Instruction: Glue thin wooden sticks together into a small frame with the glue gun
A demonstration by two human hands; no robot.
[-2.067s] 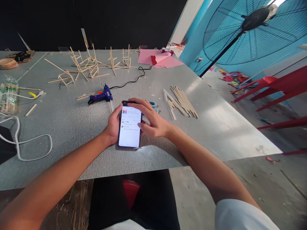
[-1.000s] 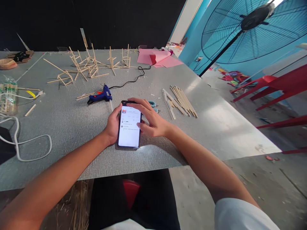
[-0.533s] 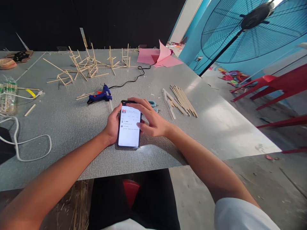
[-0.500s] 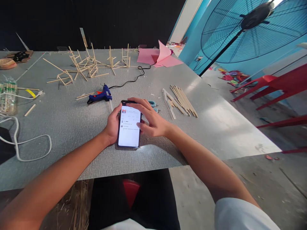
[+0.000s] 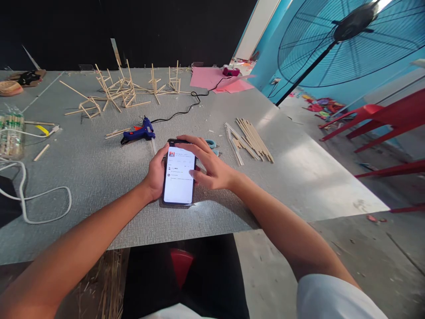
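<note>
A phone (image 5: pixel 178 186) with a lit, mostly white screen is held upright over the grey table (image 5: pixel 232 199). My left hand (image 5: pixel 156 175) grips its left side, with some fingers hidden behind it. My right hand (image 5: pixel 210 166) is at the phone's right side, fingers bent over the top edge and thumb at the screen's right part. Just behind the phone lies a blue glue gun (image 5: pixel 139 132), its black cord (image 5: pixel 181 114) running back. Light-blue scissor handles (image 5: pixel 211 144) show partly behind my right hand.
Stick frames (image 5: pixel 124 91) stand at the back. Loose sticks (image 5: pixel 254 139) and clear glue sticks (image 5: pixel 235 146) lie to the right. Pink paper (image 5: pixel 206 77) and a magenta power socket (image 5: pixel 230 71) are farther back. White cable (image 5: pixel 46 221) lies left; a large fan (image 5: pixel 355 24) stands right.
The raised flap of pink paper has dropped flatter, uncovering the magenta socket and more cord. Both hands and the phone have stayed in place.
</note>
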